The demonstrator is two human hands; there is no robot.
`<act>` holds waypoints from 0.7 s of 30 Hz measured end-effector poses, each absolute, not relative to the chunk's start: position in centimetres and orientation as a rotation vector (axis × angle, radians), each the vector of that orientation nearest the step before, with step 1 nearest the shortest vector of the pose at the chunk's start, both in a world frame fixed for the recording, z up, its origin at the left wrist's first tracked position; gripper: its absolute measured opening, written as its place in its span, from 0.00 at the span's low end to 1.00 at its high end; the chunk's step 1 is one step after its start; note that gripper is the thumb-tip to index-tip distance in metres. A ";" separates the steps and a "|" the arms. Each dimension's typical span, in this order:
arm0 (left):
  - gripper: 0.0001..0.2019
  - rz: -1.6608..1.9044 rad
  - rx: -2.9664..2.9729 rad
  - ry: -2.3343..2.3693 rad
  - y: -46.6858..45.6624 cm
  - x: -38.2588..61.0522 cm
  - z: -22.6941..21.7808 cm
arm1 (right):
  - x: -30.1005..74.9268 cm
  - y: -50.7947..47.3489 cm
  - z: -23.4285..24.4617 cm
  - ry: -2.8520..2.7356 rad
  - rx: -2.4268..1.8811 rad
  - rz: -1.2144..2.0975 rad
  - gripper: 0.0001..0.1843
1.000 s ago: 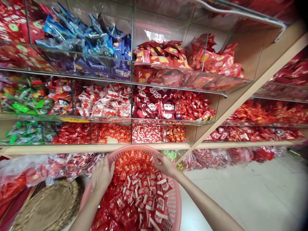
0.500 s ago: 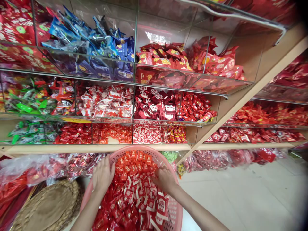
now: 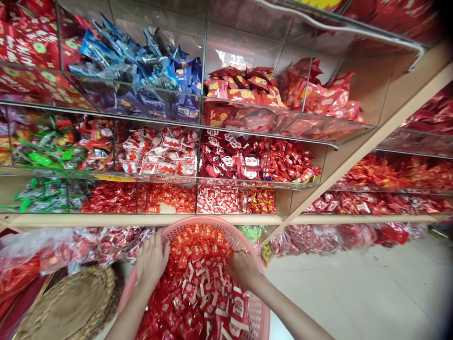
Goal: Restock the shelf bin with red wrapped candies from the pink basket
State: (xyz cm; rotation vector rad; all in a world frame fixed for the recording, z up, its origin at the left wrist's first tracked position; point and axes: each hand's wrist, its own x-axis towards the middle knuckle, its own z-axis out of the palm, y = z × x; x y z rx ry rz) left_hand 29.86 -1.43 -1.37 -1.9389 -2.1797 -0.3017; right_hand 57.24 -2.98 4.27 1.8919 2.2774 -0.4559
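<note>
A pink plastic basket (image 3: 260, 314) sits low in front of me, heaped with small red and white wrapped candies (image 3: 198, 288). My left hand (image 3: 151, 259) lies on the basket's left rim, fingers stretched forward and close together, resting on the candies' edge. My right hand (image 3: 243, 268) is on the right side of the heap with its fingers curled down into the candies; what they hold is hidden.
Glass-fronted shelf bins (image 3: 198, 141) of red, white, blue and green candy packets rise behind the basket. A woven straw basket (image 3: 71, 304) sits lower left under plastic bags of sweets (image 3: 53, 252). Pale tiled floor (image 3: 354, 293) lies to the right.
My right hand has slid from the far rim toward me and down, its fingers curling into the candies. The left hand has barely moved.
</note>
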 end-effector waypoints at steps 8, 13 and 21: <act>0.25 -0.315 -1.930 -2.191 -1.5 29.8 -1.5 | 57.6 6.9 7.5 2.289 2.276 -0.454 0.12; 0.25 -0.307 -1.925 -2.172 -1.4 29.7 -1.7 | 56.5 12.6 6.3 2.087 2.412 -0.456 0.14; 0.25 -0.357 -1.934 -2.164 -1.3 29.5 -2.5 | 53.8 15.1 3.8 2.036 2.383 -0.545 0.22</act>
